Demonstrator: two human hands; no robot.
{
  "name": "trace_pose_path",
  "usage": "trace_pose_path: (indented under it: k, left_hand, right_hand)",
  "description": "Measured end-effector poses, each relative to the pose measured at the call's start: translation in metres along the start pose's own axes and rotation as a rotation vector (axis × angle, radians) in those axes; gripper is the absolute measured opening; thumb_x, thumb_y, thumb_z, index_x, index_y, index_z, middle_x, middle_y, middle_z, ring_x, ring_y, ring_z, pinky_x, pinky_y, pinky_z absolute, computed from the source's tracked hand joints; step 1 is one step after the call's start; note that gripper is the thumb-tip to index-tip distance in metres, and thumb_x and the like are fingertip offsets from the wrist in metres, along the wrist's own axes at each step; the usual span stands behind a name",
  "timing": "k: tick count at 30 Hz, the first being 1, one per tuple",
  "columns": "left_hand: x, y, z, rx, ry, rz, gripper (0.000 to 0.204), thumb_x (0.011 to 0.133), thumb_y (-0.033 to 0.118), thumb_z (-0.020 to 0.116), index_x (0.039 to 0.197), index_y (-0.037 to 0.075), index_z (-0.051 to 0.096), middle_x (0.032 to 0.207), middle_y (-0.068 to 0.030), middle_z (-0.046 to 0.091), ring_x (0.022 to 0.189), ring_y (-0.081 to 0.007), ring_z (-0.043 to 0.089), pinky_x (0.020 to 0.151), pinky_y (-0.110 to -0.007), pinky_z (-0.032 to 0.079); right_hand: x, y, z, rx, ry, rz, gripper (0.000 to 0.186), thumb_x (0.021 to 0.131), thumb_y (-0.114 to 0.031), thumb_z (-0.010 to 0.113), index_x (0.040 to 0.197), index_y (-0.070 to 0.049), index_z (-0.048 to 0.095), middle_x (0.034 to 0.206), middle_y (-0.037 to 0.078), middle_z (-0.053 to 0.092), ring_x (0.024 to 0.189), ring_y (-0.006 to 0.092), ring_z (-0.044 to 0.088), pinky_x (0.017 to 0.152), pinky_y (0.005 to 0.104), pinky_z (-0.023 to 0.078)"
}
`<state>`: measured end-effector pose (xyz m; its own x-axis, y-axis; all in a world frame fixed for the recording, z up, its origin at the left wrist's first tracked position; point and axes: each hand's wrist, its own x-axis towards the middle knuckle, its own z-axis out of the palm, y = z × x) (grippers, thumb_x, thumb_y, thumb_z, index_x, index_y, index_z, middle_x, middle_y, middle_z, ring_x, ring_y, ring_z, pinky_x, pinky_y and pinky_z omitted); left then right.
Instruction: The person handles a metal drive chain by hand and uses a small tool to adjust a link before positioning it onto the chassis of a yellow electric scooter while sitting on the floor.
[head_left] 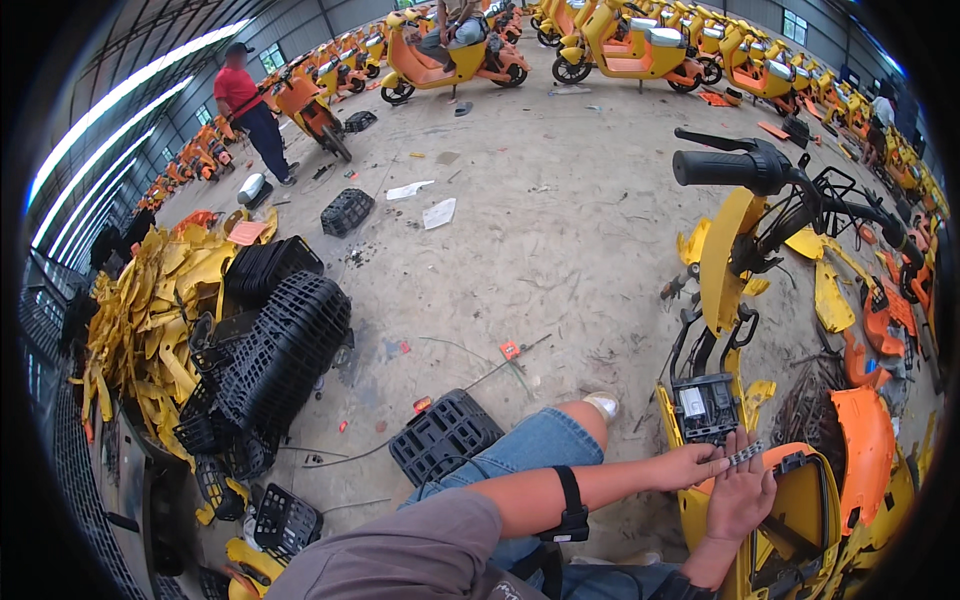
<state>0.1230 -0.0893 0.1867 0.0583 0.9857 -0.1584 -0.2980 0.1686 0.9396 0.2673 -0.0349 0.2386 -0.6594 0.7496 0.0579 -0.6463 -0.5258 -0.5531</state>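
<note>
My left hand reaches across to the right, its fingers pinched on one end of a short grey segmented strip; its exact kind is too small to tell. The strip lies across the fingers of my right hand, which is palm up with its fingers stretched out. Both hands are above a partly stripped yellow scooter. Near them are its open yellow body shell and a dark compartment holding a grey box-shaped part. The handlebar grip stands farther off.
Black plastic baskets are stacked at left beside a heap of yellow panels. A black slotted basket lies near my leg. Orange panels lie at right. A person in a red shirt stands by a scooter; rows of scooters fill the back.
</note>
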Motion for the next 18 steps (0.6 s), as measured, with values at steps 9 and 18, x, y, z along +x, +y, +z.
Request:
trace_pose_path:
  k: [9, 18]
  left_hand:
    - [0.005, 0.016, 0.005, 0.019, -0.044, -0.053, 0.041, 0.096, 0.048, 0.063, 0.097, 0.008, 0.056, 0.088, -0.0011, 0.061, 0.079, -0.0088, 0.055, 0.069, -0.026, 0.047]
    - [0.016, -0.002, 0.010, -0.144, -0.088, 0.090, 0.029, 0.097, 0.031, 0.067, 0.106, 0.004, 0.063, 0.090, -0.0006, 0.065, 0.085, -0.0081, 0.060, 0.077, -0.026, 0.051]
  right_hand:
    - [-0.008, -0.018, 0.006, -0.113, -0.009, 0.144, 0.071, 0.096, -0.038, 0.050, 0.152, 0.000, 0.030, 0.149, 0.024, 0.040, 0.138, 0.0374, 0.040, 0.118, 0.0479, 0.030]
    - [-0.015, -0.021, 0.008, -0.258, 0.151, 0.146, 0.069, 0.095, -0.038, 0.050, 0.149, 0.003, 0.035, 0.146, 0.023, 0.044, 0.133, 0.0356, 0.047, 0.114, 0.0473, 0.035]
